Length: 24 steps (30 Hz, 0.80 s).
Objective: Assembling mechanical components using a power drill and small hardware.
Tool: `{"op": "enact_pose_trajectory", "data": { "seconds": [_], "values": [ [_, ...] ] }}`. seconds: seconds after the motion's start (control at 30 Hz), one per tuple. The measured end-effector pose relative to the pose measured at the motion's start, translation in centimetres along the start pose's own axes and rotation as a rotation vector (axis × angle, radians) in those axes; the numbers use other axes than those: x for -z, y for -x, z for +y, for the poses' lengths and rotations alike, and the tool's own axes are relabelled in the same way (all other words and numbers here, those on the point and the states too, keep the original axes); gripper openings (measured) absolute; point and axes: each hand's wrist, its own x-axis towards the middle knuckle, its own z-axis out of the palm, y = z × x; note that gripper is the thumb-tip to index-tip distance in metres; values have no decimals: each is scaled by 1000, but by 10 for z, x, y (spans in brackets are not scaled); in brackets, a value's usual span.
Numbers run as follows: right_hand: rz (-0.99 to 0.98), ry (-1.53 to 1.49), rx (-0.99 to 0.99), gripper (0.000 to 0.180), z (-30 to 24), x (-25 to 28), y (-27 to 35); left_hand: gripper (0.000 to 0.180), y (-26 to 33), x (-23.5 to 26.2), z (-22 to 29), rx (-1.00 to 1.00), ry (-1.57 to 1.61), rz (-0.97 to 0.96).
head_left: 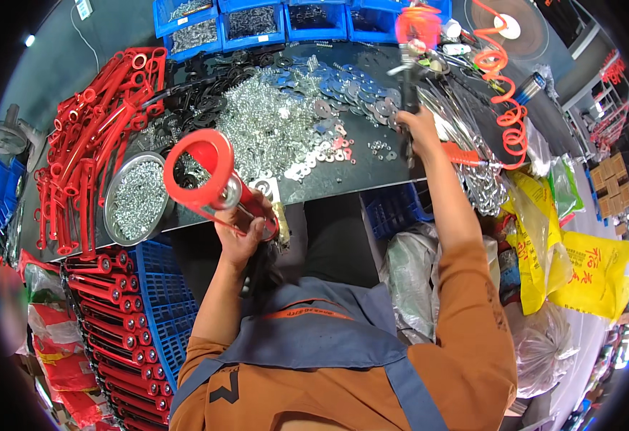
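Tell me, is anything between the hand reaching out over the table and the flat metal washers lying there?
Nothing visible blocks it. The right hand is already at the edge of the pile of washers on the dark table; whether it touches them I cannot tell. A black tool hangs just above that hand. The left hand holds a red ring-ended part nearer the body.

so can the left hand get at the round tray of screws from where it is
Probably not straight away: the left hand is closed around a red frame. The tray lies close by to its left with nothing visibly between them, so only the full grip hinders it.
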Motion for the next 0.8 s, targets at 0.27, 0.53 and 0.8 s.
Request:
{"op": "enact_pose_trajectory", "data": {
  "seconds": [0.27, 0.53, 0.8],
  "values": [
    [232, -348, 472, 19, -41, -36, 61, 54, -3, -3, 2, 8, -88, 1],
    [135, -245, 478, 33, -8, -53, 57, 55, -4, -9, 7, -10, -106, 42],
    [104, -293, 430, 15, -11, -57, 62, 59, -13, -1, 3, 94, -127, -6]
  ]
}}
